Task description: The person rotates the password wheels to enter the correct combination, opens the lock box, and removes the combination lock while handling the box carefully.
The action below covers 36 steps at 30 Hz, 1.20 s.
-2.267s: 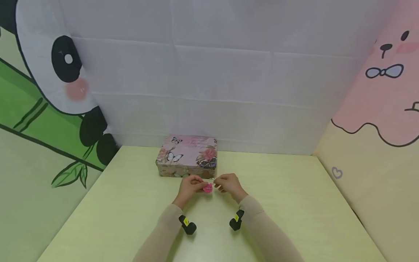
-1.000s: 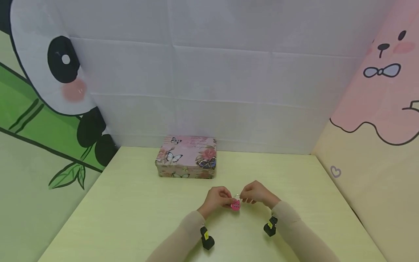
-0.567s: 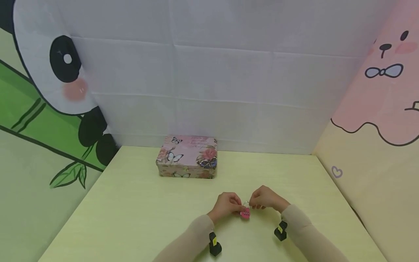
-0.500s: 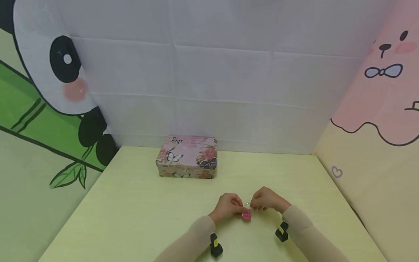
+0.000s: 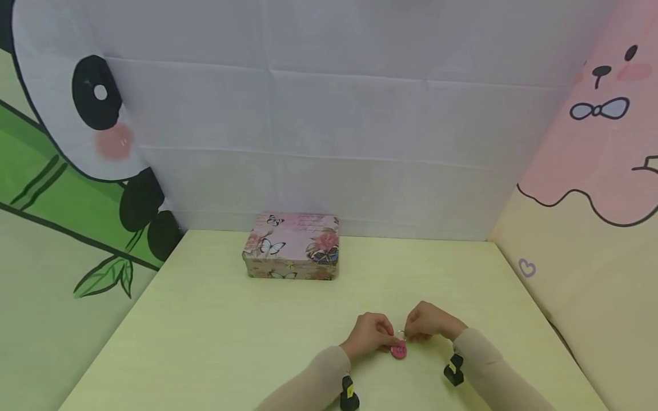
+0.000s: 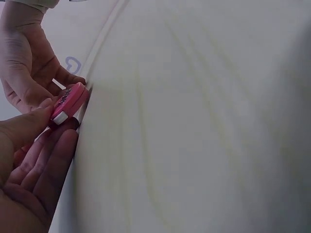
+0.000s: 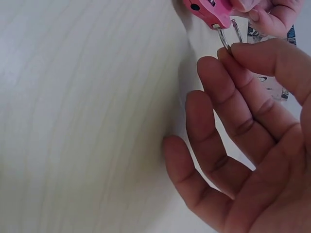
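A small pink combination padlock (image 5: 398,350) is held low over the front right part of the table. My left hand (image 5: 370,334) pinches its body between thumb and fingers. My right hand (image 5: 432,321) pinches the silver shackle (image 7: 224,40) between thumb and index finger, the other fingers loosely bent. In the right wrist view one shackle leg enters the padlock body (image 7: 214,10); the other leg's tip appears to stand beside it, clear of the body. Number dials show on the padlock (image 6: 71,101) in the left wrist view, too small to read.
A closed pink box with butterflies and flowers (image 5: 293,245) stands at the back of the pale table (image 5: 216,337). Behind it hangs a white cloth (image 5: 349,125). Painted walls flank the table. A black wrist camera sits on each sleeve.
Both hands have carried the padlock from in front of the box to the right and nearer the front. Their grips look unchanged. The box stays in place.
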### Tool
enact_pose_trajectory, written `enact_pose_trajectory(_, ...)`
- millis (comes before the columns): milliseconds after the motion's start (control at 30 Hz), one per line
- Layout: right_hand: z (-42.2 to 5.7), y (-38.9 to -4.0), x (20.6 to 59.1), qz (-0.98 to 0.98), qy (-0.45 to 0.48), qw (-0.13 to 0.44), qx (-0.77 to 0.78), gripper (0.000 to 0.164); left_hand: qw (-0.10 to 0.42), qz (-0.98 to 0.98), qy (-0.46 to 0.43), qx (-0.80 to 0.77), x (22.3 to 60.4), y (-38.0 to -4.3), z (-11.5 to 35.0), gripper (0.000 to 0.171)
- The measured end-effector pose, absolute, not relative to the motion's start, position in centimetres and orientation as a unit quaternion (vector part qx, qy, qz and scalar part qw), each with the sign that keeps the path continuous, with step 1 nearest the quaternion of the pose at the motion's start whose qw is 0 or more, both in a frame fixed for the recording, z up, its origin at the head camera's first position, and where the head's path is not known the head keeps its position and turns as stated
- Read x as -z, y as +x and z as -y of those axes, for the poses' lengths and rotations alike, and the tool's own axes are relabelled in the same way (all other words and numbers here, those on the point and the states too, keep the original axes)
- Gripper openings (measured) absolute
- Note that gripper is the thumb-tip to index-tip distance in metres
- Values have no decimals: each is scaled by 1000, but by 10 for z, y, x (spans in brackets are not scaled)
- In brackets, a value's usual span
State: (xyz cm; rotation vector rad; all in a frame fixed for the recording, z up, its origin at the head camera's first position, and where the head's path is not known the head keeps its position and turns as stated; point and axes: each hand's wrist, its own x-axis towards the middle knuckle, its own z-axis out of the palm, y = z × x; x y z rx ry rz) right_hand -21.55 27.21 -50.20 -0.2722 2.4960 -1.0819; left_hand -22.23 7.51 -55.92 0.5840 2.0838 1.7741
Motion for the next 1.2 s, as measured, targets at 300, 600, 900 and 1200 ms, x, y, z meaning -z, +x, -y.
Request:
enact_pose_trajectory(300, -279, -216, 504, -892, -103, 200, 391, 8, 141, -764, 226, -587, 555, -219, -83, 20)
enact_pose_trajectory(600, -277, -218, 507, -900, -75, 197, 381, 9, 130, -789, 238, -551, 555, -219, -85, 20)
enact_pose_trajectory(900, -274, -219, 511, -914, -47, 199, 351, 12, 150, -790, 236, -546, 554, -220, -82, 18)
enact_pose_trajectory(1200, -272, -220, 509, -919, -44, 195, 340, 14, 160, -786, 232, -550, 552, -222, -79, 17)
